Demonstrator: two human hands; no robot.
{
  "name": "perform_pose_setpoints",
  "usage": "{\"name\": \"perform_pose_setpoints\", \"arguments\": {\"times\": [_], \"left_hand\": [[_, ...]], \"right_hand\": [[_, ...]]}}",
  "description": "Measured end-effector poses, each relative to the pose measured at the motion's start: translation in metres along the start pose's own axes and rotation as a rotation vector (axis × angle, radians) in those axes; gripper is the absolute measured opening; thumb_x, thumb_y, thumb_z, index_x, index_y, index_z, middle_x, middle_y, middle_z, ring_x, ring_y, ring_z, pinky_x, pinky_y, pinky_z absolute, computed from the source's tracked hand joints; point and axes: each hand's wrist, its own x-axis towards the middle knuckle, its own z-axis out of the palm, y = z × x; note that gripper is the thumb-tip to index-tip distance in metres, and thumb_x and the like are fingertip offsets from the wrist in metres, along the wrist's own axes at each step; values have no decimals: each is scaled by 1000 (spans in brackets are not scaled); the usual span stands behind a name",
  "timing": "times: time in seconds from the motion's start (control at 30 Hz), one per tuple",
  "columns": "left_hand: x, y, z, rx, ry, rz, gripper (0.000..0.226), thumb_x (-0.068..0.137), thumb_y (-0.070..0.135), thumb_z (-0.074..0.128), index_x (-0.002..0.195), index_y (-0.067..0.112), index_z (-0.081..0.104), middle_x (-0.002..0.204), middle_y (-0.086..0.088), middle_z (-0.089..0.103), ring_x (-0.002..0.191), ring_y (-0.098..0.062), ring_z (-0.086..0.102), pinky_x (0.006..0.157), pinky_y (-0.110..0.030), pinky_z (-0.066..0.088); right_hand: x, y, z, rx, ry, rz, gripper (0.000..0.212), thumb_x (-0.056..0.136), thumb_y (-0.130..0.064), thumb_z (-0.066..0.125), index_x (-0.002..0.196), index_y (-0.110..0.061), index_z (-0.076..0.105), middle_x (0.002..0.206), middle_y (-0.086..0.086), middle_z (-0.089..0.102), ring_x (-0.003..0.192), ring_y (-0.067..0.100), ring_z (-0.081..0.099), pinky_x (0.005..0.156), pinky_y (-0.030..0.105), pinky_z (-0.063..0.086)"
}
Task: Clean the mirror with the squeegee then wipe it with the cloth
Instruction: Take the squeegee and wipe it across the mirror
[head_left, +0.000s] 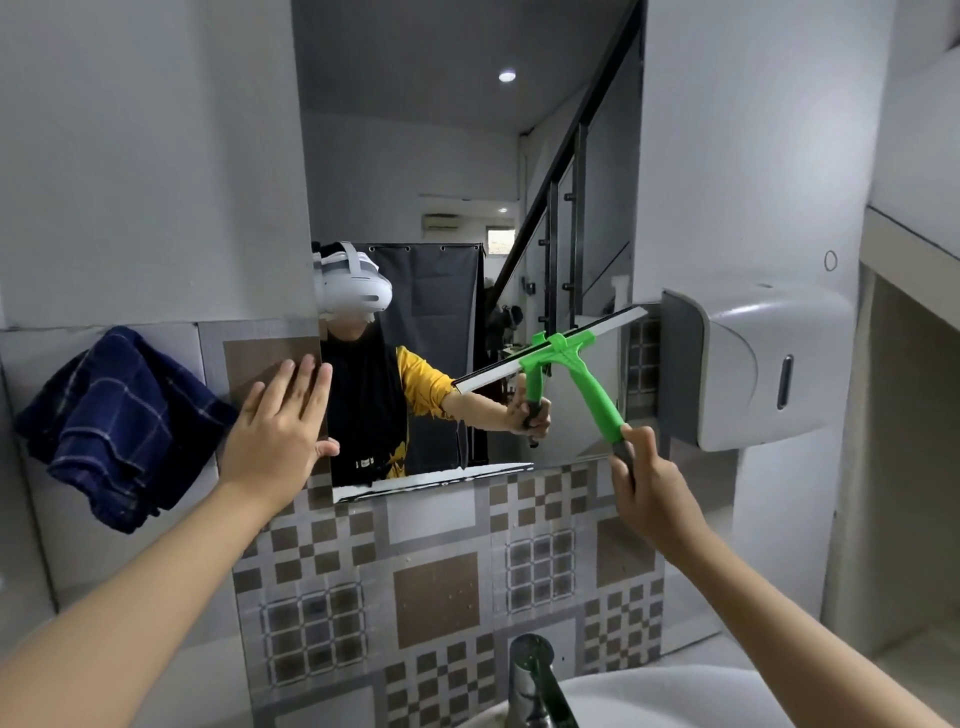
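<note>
A tall frameless mirror (447, 156) hangs on the wall above patterned tiles. My right hand (652, 488) grips the dark end of a green squeegee (592, 389), whose blade lies slanted against the mirror's lower right part. My left hand (283, 421) is flat on the wall at the mirror's lower left edge, fingers spread, holding nothing. A dark blue checked cloth (119, 426) hangs on the wall to the left of that hand. The mirror shows a person's reflection holding the squeegee.
A white dispenser (753, 364) juts from the wall right beside the mirror's right edge, close to the blade's upper tip. A chrome tap (535, 680) and a white basin rim (649, 691) sit below. A shelf recess is at the far right.
</note>
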Motion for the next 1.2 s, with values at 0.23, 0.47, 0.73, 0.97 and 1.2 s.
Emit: {"name": "perform_pose_setpoints", "arguments": {"times": [0.23,0.47,0.73,0.97,1.2], "left_hand": [[2,1,4,18,-18,-7,98,59,32,83,138,0,35,138,-25,42,128,-42,38,97,-56,37],[2,2,1,17,-38,-18,99,60,32,83,140,0,32,140,-25,40,130,-42,37,98,-55,36],[-10,9,2,2,-45,-33,95,62,26,83,139,-1,33,142,-24,39,127,-40,41,99,-53,36],[-19,1,4,27,-61,-6,110,49,40,87,139,3,36,142,-20,40,127,-38,43,97,-53,39],[-20,-2,6,29,-56,-8,104,61,48,79,143,9,29,149,-15,31,134,-33,34,103,-51,32]], "right_hand": [[-7,-35,19,190,-11,201,24,97,-10,45,113,-14,27,62,5,53,40,13,45,34,19,37],[-10,-105,35,502,78,488,15,98,-15,42,105,-18,28,76,9,57,57,19,55,47,33,47],[-2,-154,39,580,156,608,12,98,-14,40,102,-14,29,72,6,52,57,18,52,49,31,44],[-2,-182,49,613,168,611,13,98,-12,41,103,-12,29,69,5,50,54,18,51,49,35,47],[-8,-207,70,648,177,540,13,98,-13,41,103,-15,29,68,4,49,49,15,46,42,29,40]]}}
